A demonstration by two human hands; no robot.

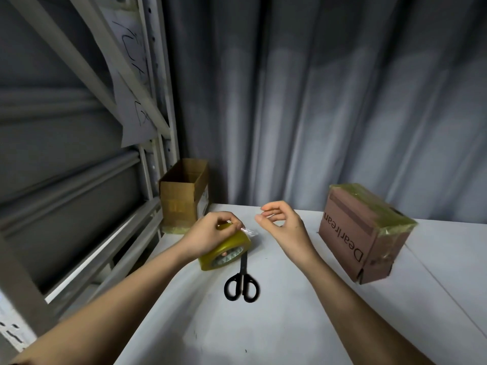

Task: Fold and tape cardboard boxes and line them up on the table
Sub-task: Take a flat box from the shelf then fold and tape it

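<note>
A yellowish roll of tape (228, 252) lies tilted on the white table (290, 325). My left hand (210, 234) grips the roll from above, fingers curled over its rim beside a loose clear end of tape (250, 232). My right hand (283, 223) hovers just right of the roll, fingers loosely curled, holding nothing. A brown cardboard box (362, 234) printed "Dearlrean", sealed with tape, stands at the right. A second cardboard box (183, 196), open at the top, stands at the table's back left corner.
Black-handled scissors (242, 281) lie just in front of the tape roll. A grey metal shelf frame (155, 122) with a hanging paper sheet rises at the left. A grey curtain (329, 101) hangs behind the table.
</note>
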